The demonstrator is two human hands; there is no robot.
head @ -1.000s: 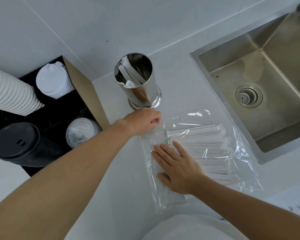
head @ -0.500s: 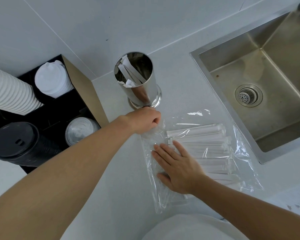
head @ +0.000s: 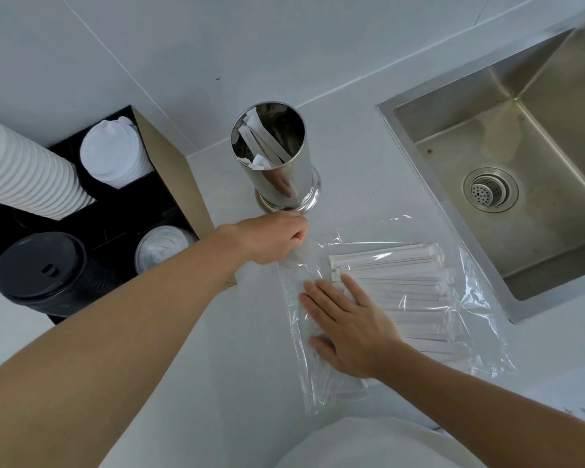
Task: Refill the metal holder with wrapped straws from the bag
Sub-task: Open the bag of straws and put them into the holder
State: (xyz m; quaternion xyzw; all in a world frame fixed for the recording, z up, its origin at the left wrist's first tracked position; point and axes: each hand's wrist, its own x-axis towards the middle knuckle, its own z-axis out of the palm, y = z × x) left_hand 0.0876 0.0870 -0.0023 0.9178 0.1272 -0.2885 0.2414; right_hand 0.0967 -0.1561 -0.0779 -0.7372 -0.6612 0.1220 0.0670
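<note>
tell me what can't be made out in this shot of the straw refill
- Left hand fingertips, head view: curled under the hand at the bag corner, so the exact pinch is hidden.
- Straws under the right hand: covered by the palm; no count possible.
- Metal holder bottom: hidden by its own wall.
- Sink: cut off by the right edge.

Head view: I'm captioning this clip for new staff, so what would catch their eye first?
The shiny metal holder at centre back, with a few wrapped straws inside. In front, the clear bag of straws lies flat, the right hand pressing it while the left hand pinches its corner. A steel sink sits right.
</note>
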